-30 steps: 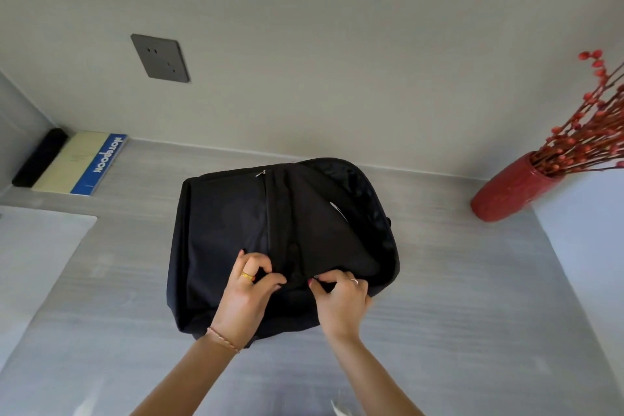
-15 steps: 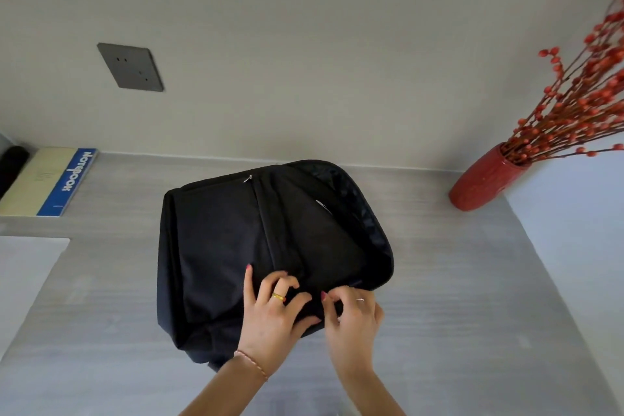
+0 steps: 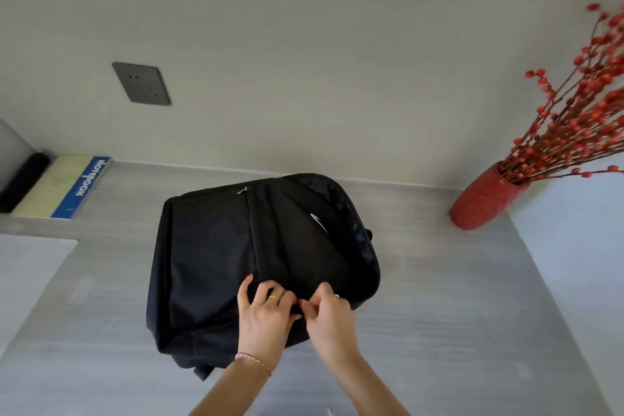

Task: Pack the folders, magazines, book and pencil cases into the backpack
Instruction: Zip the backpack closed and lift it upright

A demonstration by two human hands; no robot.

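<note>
A black backpack [image 3: 216, 267] lies flat on the grey table [image 3: 456, 314], its main zip seam running from the far edge toward me. My left hand [image 3: 265, 317] rests on the near part of the bag and pinches the fabric beside the seam. My right hand [image 3: 332, 316] pinches something small at the seam, close against the left fingers; the zip pull itself is hidden under them. A notebook [image 3: 72, 186] with a blue spine lies at the far left by the wall, with a black pencil case [image 3: 23, 179] beside it.
A red vase [image 3: 483, 201] with red berry branches stands at the far right by the wall. A pale sheet or panel [image 3: 27, 273] lies at the left table edge. A white surface [image 3: 574, 246] borders the table on the right. A grey socket plate [image 3: 141, 83] is on the wall.
Both hands have moved slightly right along the bag's near seam and drawn closer together. The view has shifted a little, so the notebook shows more again.
</note>
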